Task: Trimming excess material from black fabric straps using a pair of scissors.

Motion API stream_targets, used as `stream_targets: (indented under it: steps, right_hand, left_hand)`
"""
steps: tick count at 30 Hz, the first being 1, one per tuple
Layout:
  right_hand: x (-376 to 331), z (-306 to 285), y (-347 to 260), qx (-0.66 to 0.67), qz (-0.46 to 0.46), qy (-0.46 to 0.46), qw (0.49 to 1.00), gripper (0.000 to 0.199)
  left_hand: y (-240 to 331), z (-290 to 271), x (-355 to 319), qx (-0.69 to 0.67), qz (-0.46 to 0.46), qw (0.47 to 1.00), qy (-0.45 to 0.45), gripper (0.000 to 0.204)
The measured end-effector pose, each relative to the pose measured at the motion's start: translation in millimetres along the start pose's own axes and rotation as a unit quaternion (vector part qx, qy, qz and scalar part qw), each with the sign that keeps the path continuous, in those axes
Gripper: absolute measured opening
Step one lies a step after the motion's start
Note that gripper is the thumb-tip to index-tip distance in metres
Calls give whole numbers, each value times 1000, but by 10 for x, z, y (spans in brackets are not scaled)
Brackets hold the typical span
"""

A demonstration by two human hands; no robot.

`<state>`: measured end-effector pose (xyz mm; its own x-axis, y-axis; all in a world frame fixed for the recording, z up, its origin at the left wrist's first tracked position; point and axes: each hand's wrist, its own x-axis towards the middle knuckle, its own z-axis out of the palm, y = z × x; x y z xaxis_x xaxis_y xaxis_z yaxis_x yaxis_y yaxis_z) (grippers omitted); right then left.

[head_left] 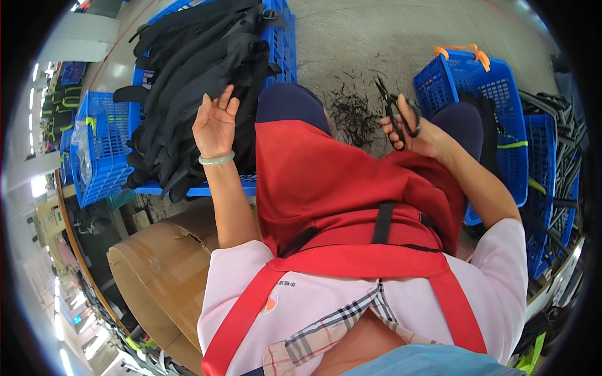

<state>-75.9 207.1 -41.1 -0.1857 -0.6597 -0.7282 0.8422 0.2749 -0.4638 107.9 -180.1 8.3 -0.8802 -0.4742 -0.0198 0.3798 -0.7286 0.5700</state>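
Observation:
My left hand point(216, 125) is raised over a heap of black fabric straps point(188, 69), palm up, fingers apart, holding nothing. A pale green bangle point(216, 159) circles that wrist. The straps fill a large blue plastic crate point(283, 53) at the left and hang over its near edge. My right hand point(414, 131) is wrapped round the black handles of a pair of scissors point(393, 113), above my right thigh. The scissors point away from me, up and slightly left. A red apron point(338, 169) covers my lap.
Black scraps point(357, 116) are scattered on the grey floor between my knees. A blue basket point(495, 69) with orange handles stands at the right, with another blue basket point(542, 182) beyond it. At the left are a smaller blue crate point(103, 147) and a brown cardboard box point(166, 263).

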Motion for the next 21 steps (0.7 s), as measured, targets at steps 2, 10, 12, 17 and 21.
stream_targets:
  steps: [2,10,12,17,21]
  right_hand:
    - [4,-31,89,-1,20,4,1000,77]
    - [-446,108,-11,-70,-242,-197,947,86]
    - [-525,166,7,-50,-246,-221,942,87]
    - [-658,254,-92,-176,-300,-142,927,62]
    - [-682,544,-114,-212,-346,-9,914,42]
  left_hand:
    - [-69,209,-23,55,15,998,-33,24]
    - [-567,954,-228,249,-52,947,-196,18]
    - [-721,1045,-352,300,-66,933,-188,20]
    - [-1216,1282,-479,407,-165,849,-293,21]
    - [-1380,1221,-354,359,-204,870,-271,20]
